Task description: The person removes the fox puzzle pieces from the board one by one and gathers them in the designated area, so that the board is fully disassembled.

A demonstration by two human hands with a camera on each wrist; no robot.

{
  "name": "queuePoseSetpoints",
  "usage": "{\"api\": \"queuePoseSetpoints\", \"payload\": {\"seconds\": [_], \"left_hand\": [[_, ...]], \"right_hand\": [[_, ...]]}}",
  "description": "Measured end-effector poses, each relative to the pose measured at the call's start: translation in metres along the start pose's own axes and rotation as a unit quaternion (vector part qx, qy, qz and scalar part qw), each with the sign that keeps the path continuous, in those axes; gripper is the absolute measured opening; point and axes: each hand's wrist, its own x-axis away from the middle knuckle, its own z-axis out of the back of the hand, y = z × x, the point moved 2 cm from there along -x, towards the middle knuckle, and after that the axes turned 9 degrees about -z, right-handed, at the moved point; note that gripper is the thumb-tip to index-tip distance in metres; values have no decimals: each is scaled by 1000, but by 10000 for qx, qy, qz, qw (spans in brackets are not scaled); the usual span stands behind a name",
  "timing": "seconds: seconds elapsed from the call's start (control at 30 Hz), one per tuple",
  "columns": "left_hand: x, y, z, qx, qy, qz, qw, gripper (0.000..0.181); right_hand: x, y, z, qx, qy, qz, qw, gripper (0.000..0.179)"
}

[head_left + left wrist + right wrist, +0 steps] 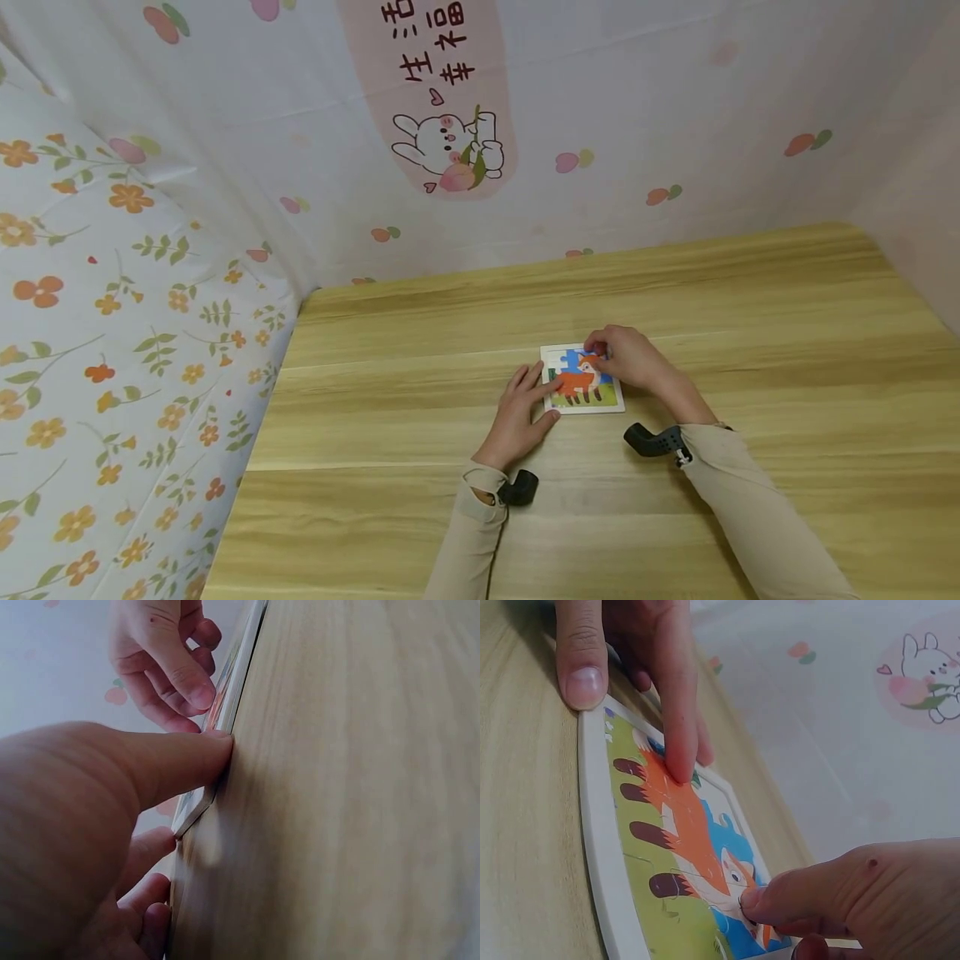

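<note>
A fox jigsaw puzzle (577, 387) lies flat in a white frame (592, 817) on the table. White backing shows at its far-left corner, where no piece lies. My left hand (517, 421) steadies the frame from the left. Its thumb presses the near edge, and its straight index finger (679, 746) rests on the fox's body. My right hand (633, 358) is at the far-right corner, with thumb and curled fingers on the fox-head puzzle piece (735, 874). The right thumb covers part of the fox's face, and the hand hides that corner.
The wooden table (375, 425) has a printed cloth (615, 108) with a rabbit drawing hanging behind it. A flowered cloth (135, 358) hangs along the left side. Black wrist cameras (519, 488) sit on both beige sleeves.
</note>
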Motion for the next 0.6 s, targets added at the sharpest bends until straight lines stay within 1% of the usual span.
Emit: {"api": "queuePoseSetpoints", "payload": {"seconds": [0.2,0.47,0.6], "left_hand": [[0,0,0,35,-20,28,10000,47],[0,1,0,-12,-5,5,10000,46],[-1,2,0,6,9,-34,10000,47]], "right_hand": [[0,0,-1,-26,6,-68,10000,18],[-1,0,0,-73,-24,-4,10000,16],[-2,-1,2,-41,-120,42,9999,17]]}}
